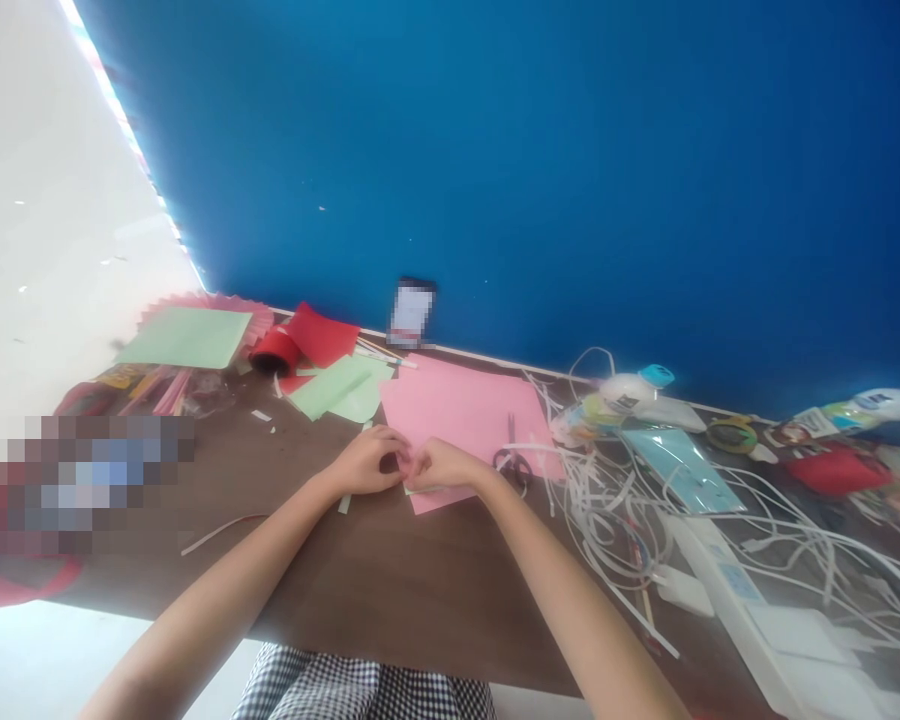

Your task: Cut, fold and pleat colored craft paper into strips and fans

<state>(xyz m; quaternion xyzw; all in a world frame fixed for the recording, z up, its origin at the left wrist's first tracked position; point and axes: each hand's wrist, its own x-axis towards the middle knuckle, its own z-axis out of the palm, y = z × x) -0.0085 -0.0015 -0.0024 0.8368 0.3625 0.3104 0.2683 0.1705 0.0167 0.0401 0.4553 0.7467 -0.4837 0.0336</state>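
Note:
My left hand (367, 460) and my right hand (441, 464) meet over the brown table (390, 590), fingertips pinched together at the near edge of a pink paper sheet (465, 415). Both hands are closed on something small between them; it is too small to name. A white paper strip pokes out under my left hand. Scissors (511, 458) lie on the pink sheet just right of my right hand.
Green paper pieces (341, 390), red paper and a red roll (276, 352) lie at the back. A light green sheet (187, 337) rests on a pink pleated fan at left. A tangle of white paper strips (615, 500), glue bottles (630, 392) and tape rolls fill the right.

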